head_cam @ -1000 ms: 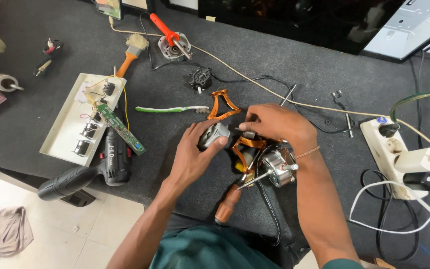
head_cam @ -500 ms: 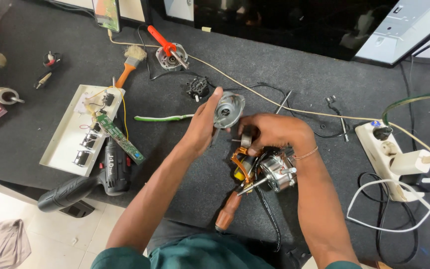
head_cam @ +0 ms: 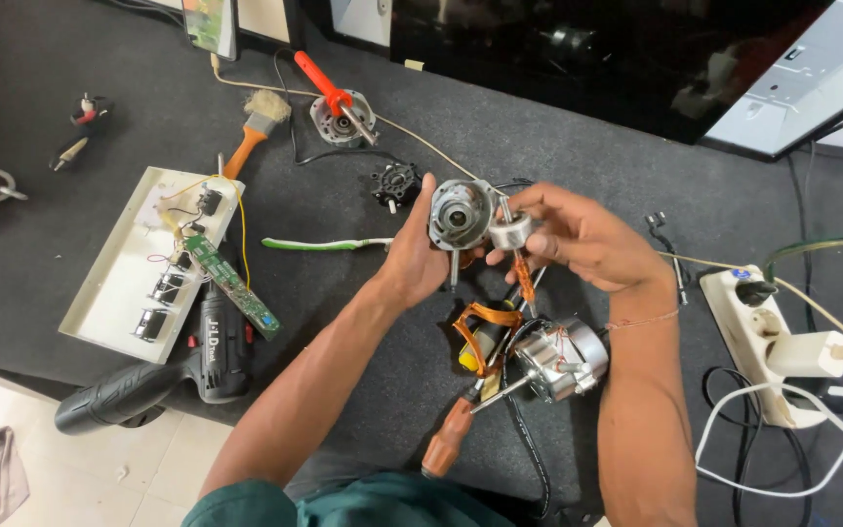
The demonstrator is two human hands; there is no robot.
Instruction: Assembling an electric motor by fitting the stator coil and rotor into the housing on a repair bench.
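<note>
While the left hand [head_cam: 412, 259] grips a round grey motor cover [head_cam: 459, 213] at frame centre, open face toward the camera, the right hand [head_cam: 578, 239] pinches a small metal cylinder [head_cam: 511, 232] touching the cover's right edge, its shaft running near-vertical, pointing down.

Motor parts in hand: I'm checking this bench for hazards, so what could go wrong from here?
The left hand holds the round end cap and the right hand the rotor in mid-air; either could slip and land on the motor body below. The screwdriver by the mat's edge might roll off. Loose cords near the power strip could snag a wrist.
</note>
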